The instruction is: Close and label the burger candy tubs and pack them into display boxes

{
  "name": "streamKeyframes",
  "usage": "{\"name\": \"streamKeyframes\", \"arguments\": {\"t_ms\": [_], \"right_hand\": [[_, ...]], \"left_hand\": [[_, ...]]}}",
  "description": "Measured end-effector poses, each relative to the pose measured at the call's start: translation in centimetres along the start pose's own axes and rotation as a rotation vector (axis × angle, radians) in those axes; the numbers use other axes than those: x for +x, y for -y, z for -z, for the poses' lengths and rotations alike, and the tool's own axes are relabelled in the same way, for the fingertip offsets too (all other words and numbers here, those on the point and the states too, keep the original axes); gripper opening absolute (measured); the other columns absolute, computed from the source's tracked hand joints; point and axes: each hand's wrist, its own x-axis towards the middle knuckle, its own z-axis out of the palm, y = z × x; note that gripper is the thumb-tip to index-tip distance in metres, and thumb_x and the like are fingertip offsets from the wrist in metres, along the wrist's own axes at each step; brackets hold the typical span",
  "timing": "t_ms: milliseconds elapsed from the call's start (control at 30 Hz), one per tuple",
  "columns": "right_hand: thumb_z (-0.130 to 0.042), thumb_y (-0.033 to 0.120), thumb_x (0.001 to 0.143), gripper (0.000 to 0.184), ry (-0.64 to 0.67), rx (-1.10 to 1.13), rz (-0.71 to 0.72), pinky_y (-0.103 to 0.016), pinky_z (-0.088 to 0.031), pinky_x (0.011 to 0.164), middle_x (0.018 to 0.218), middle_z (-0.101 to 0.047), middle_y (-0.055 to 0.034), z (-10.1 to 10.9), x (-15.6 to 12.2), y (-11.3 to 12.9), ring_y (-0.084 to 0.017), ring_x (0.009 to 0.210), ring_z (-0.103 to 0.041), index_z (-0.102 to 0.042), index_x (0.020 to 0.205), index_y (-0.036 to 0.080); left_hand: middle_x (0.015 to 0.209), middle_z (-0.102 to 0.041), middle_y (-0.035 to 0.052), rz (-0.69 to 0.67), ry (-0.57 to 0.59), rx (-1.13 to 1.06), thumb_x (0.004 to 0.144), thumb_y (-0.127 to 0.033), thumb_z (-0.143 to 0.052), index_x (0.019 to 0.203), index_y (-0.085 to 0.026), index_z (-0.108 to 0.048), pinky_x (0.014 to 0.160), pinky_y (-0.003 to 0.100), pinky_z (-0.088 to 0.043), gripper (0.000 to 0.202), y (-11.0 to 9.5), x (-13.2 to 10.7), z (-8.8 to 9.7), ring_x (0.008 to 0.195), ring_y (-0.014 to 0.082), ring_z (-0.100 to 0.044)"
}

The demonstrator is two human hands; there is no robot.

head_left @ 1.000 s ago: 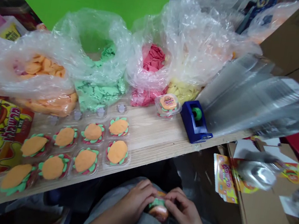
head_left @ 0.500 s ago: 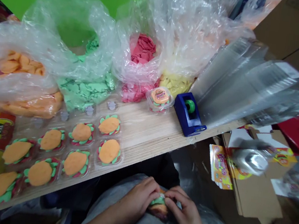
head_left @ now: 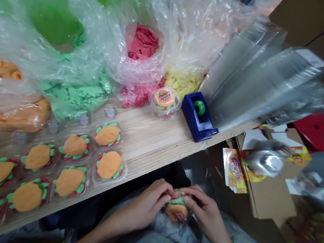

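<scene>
At lower centre of the frame, a toy burger [head_left: 176,210] is held evenly between the left hand [head_left: 144,210] and right hand [head_left: 205,211], fingers apparently clamped on it from both sides.

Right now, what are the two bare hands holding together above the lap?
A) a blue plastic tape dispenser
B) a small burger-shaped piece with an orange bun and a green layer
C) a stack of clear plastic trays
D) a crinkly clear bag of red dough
B: the left hand and right hand grip the small burger-shaped piece from both sides.
</scene>
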Motion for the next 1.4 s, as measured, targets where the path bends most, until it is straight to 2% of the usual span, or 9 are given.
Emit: {"name": "streamKeyframes", "arguments": {"t_ms": [67,167,333,500,633,833,1000,1233,1400], "right_hand": [[-0.060,0.034,0.080,0.018,-0.034,0.036,0.009,-0.027,-0.042,0.078,0.086,-0.062,-0.0043,-0.1,0.4,0.0,-0.018,0.084,-0.057,-0.068,0.087,0.020],[-0.056,0.038,0.082,0.021,-0.118,0.105,-0.003,-0.028,-0.044,0.079,0.087,-0.062,-0.0039,-0.8,0.6,-1.4,-0.018,0.085,-0.057,-0.063,0.089,0.020],[-0.050,0.039,0.085,0.022,-0.186,0.157,-0.056,-0.030,-0.046,0.078,0.089,-0.062,-0.0046,-1.9,-0.1,-3.4,-0.018,0.085,-0.058,-0.058,0.092,0.020],[-0.060,0.034,0.079,0.017,-0.077,0.085,-0.052,-0.027,-0.044,0.077,0.084,-0.061,-0.0038,-0.5,-0.4,-1.5,-0.018,0.083,-0.057,-0.066,0.085,0.019],[-0.057,0.032,0.082,0.018,0.039,-0.108,-0.019,-0.027,-0.043,0.076,0.082,-0.060,-0.0039,0.1,-0.3,-0.6,-0.017,0.083,-0.057,-0.071,0.083,0.020],[-0.054,0.035,0.083,0.022,-0.020,-0.144,-0.025,-0.027,-0.044,0.073,0.078,-0.059,-0.0032,-0.3,-0.6,-1.4,-0.017,0.078,-0.057,-0.068,0.079,0.019],[-0.052,0.036,0.084,0.023,-0.052,-0.156,-0.037,-0.027,-0.044,0.071,0.076,-0.058,-0.0028,-0.2,-0.6,-1.5,-0.017,0.076,-0.057,-0.066,0.077,0.018],[-0.053,0.037,0.083,0.024,-0.076,-0.139,-0.044,-0.027,-0.044,0.069,0.074,-0.058,-0.0021,0.3,-1.4,-2.0,-0.016,0.073,-0.056,-0.066,0.077,0.018],[-0.061,0.031,0.079,0.014,0.012,-0.178,0.019,-0.028,-0.043,0.074,0.079,-0.060,-0.0027,-0.3,-1.2,-1.1,-0.018,0.080,-0.057,-0.071,0.076,0.022]], "left_hand": [[0.095,-0.052,0.0026,-0.039,0.009,0.014,0.091,-0.021,-0.037,0.091,-0.020,-0.052,0.085,0.026,-0.039,0.015,-0.9,0.8,0.8,0.091,0.0142,-0.049],[0.097,-0.053,0.0036,-0.077,-0.005,0.041,0.091,-0.021,-0.039,0.093,-0.020,-0.056,0.088,0.028,-0.038,0.017,-1.3,1.5,1.5,0.095,0.0153,-0.049],[0.095,-0.054,0.0034,-0.012,-0.045,0.013,0.090,-0.020,-0.042,0.099,-0.019,-0.055,0.084,0.026,-0.042,0.016,0.6,0.7,1.1,0.091,0.0142,-0.052],[0.097,-0.053,0.0021,0.012,-0.039,0.005,0.093,-0.019,-0.037,0.099,-0.020,-0.053,0.084,0.022,-0.041,0.018,1.4,-0.7,0.2,0.093,0.0117,-0.052],[0.099,-0.052,0.0018,-0.011,0.007,0.067,0.093,-0.017,-0.035,0.099,-0.021,-0.054,0.086,0.022,-0.040,0.021,1.2,-0.8,-0.5,0.094,0.0113,-0.051],[0.098,-0.054,0.0020,0.038,-0.012,0.101,0.092,-0.017,-0.035,0.098,-0.021,-0.055,0.086,0.023,-0.040,0.021,1.2,-0.6,-1.4,0.093,0.0126,-0.052],[0.082,-0.055,0.0005,0.153,-0.087,0.113,0.090,-0.020,-0.037,0.086,-0.019,-0.048,0.072,0.025,-0.044,0.012,1.3,0.2,-2.0,0.078,0.0135,-0.053],[0.088,-0.053,0.0012,0.030,0.068,0.226,0.089,-0.015,-0.037,0.084,-0.021,-0.048,0.078,0.027,-0.042,0.013,1.1,0.6,-2.0,0.082,0.0141,-0.049],[0.087,-0.052,0.0021,-0.018,0.153,0.261,0.090,-0.014,-0.036,0.085,-0.020,-0.048,0.076,0.027,-0.042,0.014,0.7,0.8,-2.5,0.082,0.0148,-0.049]]}}
